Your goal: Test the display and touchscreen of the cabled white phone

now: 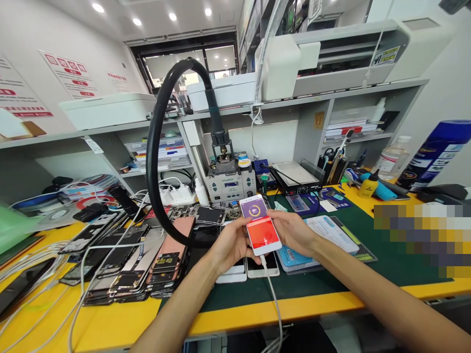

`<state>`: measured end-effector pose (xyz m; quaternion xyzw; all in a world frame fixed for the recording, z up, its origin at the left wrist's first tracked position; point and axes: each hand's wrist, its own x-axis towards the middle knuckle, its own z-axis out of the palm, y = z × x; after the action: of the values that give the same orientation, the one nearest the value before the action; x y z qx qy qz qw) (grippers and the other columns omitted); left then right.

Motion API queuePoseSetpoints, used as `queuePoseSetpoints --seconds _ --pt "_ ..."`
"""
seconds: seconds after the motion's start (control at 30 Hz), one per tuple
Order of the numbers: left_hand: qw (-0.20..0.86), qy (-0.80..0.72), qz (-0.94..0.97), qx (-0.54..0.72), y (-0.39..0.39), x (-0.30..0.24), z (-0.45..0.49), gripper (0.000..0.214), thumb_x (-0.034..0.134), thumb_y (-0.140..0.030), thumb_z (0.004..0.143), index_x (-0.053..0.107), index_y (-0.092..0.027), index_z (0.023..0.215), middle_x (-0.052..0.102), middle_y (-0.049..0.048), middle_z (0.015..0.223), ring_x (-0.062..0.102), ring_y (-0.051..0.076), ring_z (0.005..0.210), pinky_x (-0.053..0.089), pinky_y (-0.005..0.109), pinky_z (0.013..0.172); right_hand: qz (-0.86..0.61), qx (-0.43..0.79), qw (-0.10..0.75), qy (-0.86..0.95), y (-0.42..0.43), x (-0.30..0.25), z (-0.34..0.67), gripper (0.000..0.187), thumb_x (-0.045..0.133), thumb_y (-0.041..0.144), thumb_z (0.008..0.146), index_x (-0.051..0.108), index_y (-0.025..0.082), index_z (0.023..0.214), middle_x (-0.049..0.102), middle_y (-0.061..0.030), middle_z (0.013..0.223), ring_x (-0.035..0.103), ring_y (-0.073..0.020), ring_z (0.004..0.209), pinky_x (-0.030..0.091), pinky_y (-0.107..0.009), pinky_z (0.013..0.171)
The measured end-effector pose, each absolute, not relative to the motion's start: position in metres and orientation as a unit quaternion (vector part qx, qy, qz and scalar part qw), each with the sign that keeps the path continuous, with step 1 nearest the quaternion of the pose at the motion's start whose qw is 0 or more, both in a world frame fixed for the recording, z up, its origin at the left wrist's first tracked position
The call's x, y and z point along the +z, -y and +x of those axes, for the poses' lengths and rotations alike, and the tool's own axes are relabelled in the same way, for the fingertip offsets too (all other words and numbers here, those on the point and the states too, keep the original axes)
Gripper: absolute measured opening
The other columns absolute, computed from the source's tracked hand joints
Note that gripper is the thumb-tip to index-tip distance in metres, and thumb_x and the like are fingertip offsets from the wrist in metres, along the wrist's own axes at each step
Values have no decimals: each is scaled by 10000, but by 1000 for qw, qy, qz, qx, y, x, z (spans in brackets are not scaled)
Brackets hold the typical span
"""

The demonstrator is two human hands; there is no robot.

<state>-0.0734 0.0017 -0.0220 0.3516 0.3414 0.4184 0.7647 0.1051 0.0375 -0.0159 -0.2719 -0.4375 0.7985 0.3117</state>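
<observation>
A dark green rubber work mat [239, 294] covers the middle of the yellow workbench top [121, 323], and at its nine o'clock lies a heap of dismantled black and rose-gold phone bodies [128, 260]. At twelve o'clock stands a grey box-shaped rework station [230, 184], with a thick black flexible hose [154, 142] arching up and round toward ten. At two o'clock a small yellow squeeze bottle [369, 186], a clear plastic bottle [392, 159] and a tall blue spray can [434, 152] stand near one another.
</observation>
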Motion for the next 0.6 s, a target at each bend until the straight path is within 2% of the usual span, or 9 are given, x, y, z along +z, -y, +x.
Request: queuePoseSetpoints --seconds 0.37,0.6 --pt "764 -339 355 420 -2 -23 -73 402 434 -462 896 519 -145 1128 634 158 988 657 272 672 537 383 467 -258 816 295 425 -39 -18 105 436 449 439 934 590 151 1229 733 -97 1057 699 -209 822 528 -308 712" --pt "757 -339 360 426 0 -21 -71 461 451 -451 896 498 -162 1251 620 149 1032 648 245 674 546 383 471 -304 779 322 445 -36 -17 101 338 486 353 919 591 196 1199 731 -77 1054 694 -197 782 519 -299 646"
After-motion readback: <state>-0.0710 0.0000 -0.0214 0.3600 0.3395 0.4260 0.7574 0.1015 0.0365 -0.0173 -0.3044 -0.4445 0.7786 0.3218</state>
